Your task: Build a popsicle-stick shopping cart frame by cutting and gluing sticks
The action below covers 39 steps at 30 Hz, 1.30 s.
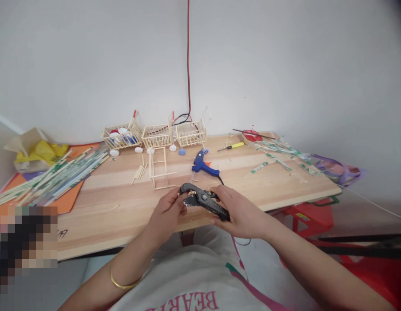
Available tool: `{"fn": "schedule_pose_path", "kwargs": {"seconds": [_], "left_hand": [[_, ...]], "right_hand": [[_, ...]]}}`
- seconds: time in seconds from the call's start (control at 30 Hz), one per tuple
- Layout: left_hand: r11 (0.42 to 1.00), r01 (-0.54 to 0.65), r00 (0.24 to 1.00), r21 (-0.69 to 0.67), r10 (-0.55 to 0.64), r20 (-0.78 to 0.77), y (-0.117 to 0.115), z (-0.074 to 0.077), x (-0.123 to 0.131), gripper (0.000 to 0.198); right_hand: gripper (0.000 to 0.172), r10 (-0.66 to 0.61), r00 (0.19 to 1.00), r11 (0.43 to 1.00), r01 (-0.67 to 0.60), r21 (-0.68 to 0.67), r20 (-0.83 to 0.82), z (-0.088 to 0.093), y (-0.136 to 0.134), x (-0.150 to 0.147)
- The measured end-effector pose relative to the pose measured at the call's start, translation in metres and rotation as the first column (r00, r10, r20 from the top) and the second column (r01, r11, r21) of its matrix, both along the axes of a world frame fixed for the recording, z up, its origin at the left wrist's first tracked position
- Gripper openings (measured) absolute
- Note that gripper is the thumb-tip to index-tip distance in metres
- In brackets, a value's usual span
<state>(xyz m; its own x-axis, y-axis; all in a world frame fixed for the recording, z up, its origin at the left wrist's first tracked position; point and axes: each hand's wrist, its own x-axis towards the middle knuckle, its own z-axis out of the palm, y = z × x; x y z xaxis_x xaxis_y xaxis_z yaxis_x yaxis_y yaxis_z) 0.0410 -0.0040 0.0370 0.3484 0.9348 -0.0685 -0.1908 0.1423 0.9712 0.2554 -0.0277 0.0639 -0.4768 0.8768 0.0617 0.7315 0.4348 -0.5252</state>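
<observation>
black cutters (204,198) within right-hand fingers (221,194)

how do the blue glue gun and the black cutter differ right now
The glue gun is mostly blue; the cutter is mostly black. 
The glue gun lies on the table; the cutter is held in the person's right grip. 
The glue gun has a cord; the cutter shows none. 
Both are hand tools.

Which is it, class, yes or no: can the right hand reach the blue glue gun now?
Probably yes, but it likely needs freeing first: the right hand grips the black cutter. The blue glue gun lies just beyond on the wooden table, with nothing seen on it.
</observation>
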Motion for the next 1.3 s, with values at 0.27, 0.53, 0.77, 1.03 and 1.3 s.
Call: {"fn": "schedule_pose_path", "kwargs": {"seconds": [0.27,0.53,0.77,1.03,1.3], "left_hand": [[0.997,-0.052,0.993,-0.058,0.058,0.1,0.004,-0.004,-0.004,0.025],[0.999,0.005,0.991,0.041,-0.01,0.136,0.027,-0.006,-0.004,0.017],[0.98,0.143,0.99,0.136,-0.143,-0.011,0.05,-0.01,0.001,0.02],[0.892,0.304,0.842,0.335,-0.087,-0.533,0.06,-0.015,-0.012,0.023],[0.88,0.204,0.832,0.429,0.076,-0.55,0.082,-0.014,-0.023,0.019]], "right_hand": [[0.05,-0.184,0.983,0.969,0.183,0.165,-0.008,-0.005,0.005,0.009],[0.049,-0.206,0.977,0.968,0.212,0.133,-0.053,-0.002,0.013,0.0],[0.051,-0.204,0.969,0.976,0.212,0.045,-0.143,-0.006,0.024,-0.001],[0.048,-0.255,0.955,0.967,0.251,-0.047,-0.148,-0.014,0.036,0.002],[0.05,-0.147,0.981,0.988,0.153,0.039,-0.129,-0.009,0.064,-0.011]]}}
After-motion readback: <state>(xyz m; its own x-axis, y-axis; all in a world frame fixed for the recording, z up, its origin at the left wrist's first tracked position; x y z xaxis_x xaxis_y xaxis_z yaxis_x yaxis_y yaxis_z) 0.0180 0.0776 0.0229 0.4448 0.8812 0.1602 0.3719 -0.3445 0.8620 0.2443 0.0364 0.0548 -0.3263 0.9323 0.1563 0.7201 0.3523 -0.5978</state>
